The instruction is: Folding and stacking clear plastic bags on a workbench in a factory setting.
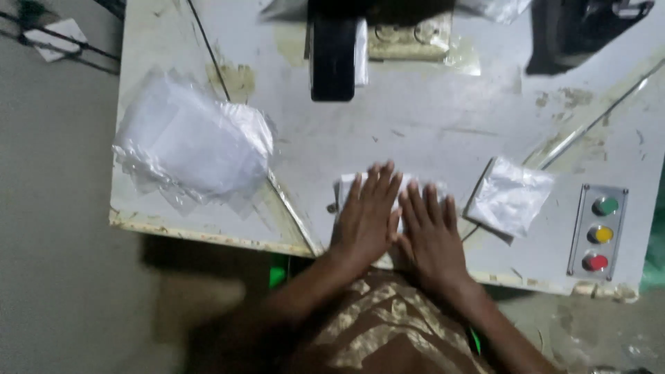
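**Two flat hands on a white packet**

Both hands lie open and flat, palms down, gripping nothing. The left hand [366, 218] and right hand [431, 235] cover most of a white packet [346, 188], so its outline is hard to make out; its long axis seems to run along the table's [429, 125] near edge, close to that edge. A pile of clear bags [194, 142] sits toward the left edge, a smaller bag [509, 197] toward the right, and a button panel [599, 232] by the near right corner.
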